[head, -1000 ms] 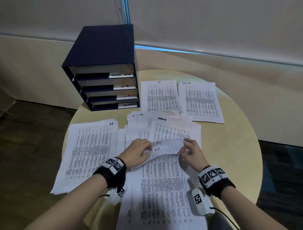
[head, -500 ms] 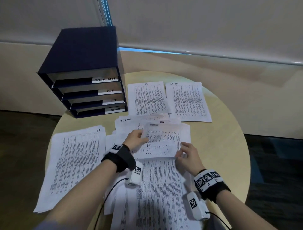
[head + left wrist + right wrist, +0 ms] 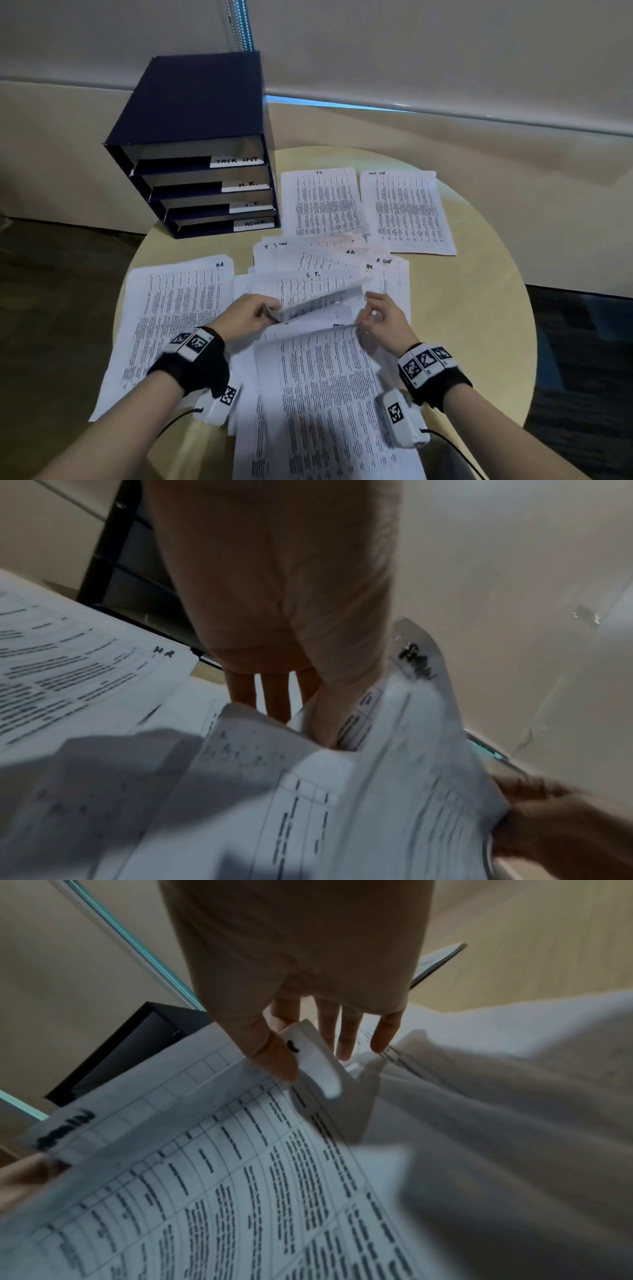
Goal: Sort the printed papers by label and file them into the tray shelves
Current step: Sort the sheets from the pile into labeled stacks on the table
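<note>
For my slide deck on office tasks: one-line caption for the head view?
Both hands, left hand and right hand, lift a printed sheet from the unsorted pile beside the labelled tray shelves.

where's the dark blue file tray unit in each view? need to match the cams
Head: file tray upper left, at the table's far edge, four labelled shelves facing the camera.
Left wrist: upper left, a dark strip partly hidden behind the left hand.
Right wrist: middle left, a dark block above the lifted sheet.
Shared landmark: the lifted sheet both hands hold.
</note>
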